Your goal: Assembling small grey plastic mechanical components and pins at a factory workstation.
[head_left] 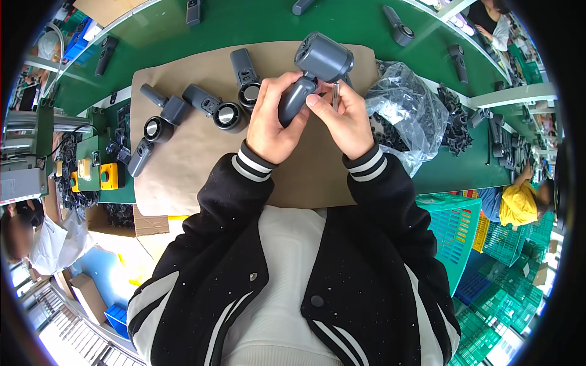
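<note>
A dark grey handheld fan (323, 58) is held above the brown paper sheet, its round head tilted up to the right. My left hand (273, 119) is closed around its smooth handle (297, 99). Close beside it, my right hand (347, 119) is closed with the thumb tip at the handle. A slim silvery piece (335, 96) stands up between the right fingers; its lower end is hidden, so its kind is unclear. Left of my hands lie more grey fans, among them one with a silver-ringed head (229, 116) and one at the back (244, 73).
Brown paper (183, 177) covers part of the green bench (256, 27). A transparent plastic bag of small black parts (415, 116) sits to the right. Several fans lie farther back. A yellow-and-green switch box (108, 176) is at left, a green crate (452, 226) at lower right. Other people are nearby.
</note>
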Action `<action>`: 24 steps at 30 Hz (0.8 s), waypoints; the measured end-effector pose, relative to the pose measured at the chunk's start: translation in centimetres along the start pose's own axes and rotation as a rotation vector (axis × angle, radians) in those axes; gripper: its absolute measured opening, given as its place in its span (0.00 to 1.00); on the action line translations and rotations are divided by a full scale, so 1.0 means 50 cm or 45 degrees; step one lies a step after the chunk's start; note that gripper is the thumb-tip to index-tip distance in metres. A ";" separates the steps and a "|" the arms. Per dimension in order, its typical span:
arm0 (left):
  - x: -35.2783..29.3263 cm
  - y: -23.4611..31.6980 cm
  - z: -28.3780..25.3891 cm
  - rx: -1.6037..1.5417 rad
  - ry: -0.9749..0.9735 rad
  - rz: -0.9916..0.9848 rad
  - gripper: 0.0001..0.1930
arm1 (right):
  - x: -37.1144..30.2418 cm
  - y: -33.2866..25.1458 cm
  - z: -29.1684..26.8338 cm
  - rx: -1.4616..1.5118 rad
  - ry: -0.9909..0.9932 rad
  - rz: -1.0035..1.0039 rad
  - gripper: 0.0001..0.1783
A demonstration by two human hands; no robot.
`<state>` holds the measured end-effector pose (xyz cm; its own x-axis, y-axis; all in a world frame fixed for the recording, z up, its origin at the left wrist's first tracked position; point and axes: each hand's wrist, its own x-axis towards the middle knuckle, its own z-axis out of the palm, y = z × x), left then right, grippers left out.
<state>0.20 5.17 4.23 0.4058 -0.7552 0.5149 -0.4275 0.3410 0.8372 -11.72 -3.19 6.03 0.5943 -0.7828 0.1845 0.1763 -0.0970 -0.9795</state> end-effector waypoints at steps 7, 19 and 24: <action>0.003 0.015 -0.008 0.081 -0.041 0.006 0.30 | 0.004 -0.011 -0.030 0.123 -0.103 0.201 0.08; 0.007 0.002 -0.005 0.103 -0.199 -0.005 0.30 | 0.012 -0.008 -0.053 -0.015 -0.021 0.270 0.10; 0.025 0.026 0.021 0.059 -0.287 -0.098 0.32 | 0.016 -0.008 -0.064 0.008 0.079 0.248 0.07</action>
<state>-0.69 4.08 5.75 0.2503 -0.8856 0.3913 -0.4409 0.2556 0.8604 -13.83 -5.73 6.30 0.5679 -0.8230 -0.0141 0.0677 0.0637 -0.9957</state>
